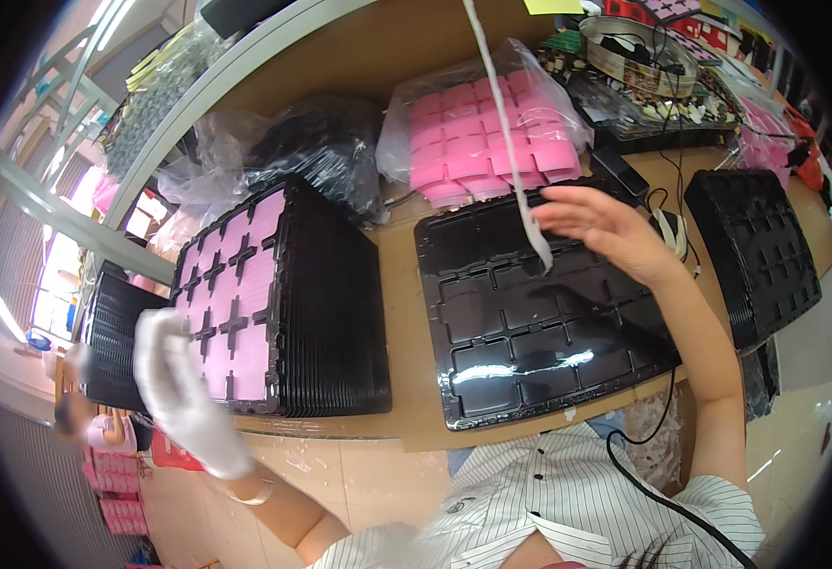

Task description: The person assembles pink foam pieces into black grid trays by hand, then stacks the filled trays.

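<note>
My left hand (181, 394), in a white glove and blurred, is in front of a tall stack of black trays (335, 313). Pink sheets (236, 351) line the top tray of that stack, with black cross-shaped dividers showing between them. My right hand (606, 232) is bare, its fingers stretched out above a black plastic tray (520, 327) with several compartments. A white strip (511, 142) hangs down from above to that tray, close by my right fingertips; whether they touch it I cannot tell.
Pink pads in a clear bag (492, 137) lie behind the tray, beside bagged black material (316, 152). More black trays stand at the right (758, 256) and far left (117, 332). A round tin (639, 62) and cables sit at the back right. A metal frame (188, 104) slants overhead.
</note>
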`<state>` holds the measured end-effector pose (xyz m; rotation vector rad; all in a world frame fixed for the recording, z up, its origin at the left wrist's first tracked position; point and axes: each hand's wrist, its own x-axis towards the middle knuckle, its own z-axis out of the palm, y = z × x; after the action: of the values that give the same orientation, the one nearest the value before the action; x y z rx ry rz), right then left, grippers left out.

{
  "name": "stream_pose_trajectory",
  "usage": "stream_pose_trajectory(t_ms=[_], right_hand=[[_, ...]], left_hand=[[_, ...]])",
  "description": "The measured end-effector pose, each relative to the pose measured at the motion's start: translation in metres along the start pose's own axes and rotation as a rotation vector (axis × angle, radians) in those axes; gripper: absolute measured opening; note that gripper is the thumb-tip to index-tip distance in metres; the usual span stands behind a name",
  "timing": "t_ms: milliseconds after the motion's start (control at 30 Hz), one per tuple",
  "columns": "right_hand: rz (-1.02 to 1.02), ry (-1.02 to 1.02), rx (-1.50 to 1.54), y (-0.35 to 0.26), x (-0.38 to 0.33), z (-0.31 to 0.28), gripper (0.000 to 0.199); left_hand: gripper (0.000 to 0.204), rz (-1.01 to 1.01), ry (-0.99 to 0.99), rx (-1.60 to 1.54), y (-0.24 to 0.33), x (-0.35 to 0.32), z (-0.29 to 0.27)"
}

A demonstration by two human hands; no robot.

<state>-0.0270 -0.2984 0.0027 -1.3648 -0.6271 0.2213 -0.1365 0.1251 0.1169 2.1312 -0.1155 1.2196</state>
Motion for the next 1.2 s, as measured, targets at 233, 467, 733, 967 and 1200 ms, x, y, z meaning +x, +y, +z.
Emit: stream_pose_trajectory(t_ms=[233, 467, 733, 967, 1200], right_hand=[[0.171, 0.074, 0.117, -0.005, 0.023, 0.057, 0.012], [0.152, 0.05, 0.035, 0.009, -0.002, 0.062, 0.014], [0.15, -0.09, -0.447, 0.023, 0.005, 0.066, 0.024], [-0.917, 0.085, -1.582, 0.027, 0.018, 0.066, 0.03], [-1.149, 0.0, -1.683, 0.035, 0.032, 0.058, 0.032]], left_hand=[[0.045, -0.048, -0.632, -0.134, 0.098, -0.019, 0.134], [0.017, 0.229, -0.812, -0.25, 0.064, -0.028, 0.187], [0.019, -0.2, -0.849, -0.472, 0.048, -0.066, 0.183], [0.019, -0.609, -0.994, -0.712, 0.025, -0.074, 0.188], [0.019, -0.75, -0.932, -0.806, -0.001, -0.088, 0.205]])
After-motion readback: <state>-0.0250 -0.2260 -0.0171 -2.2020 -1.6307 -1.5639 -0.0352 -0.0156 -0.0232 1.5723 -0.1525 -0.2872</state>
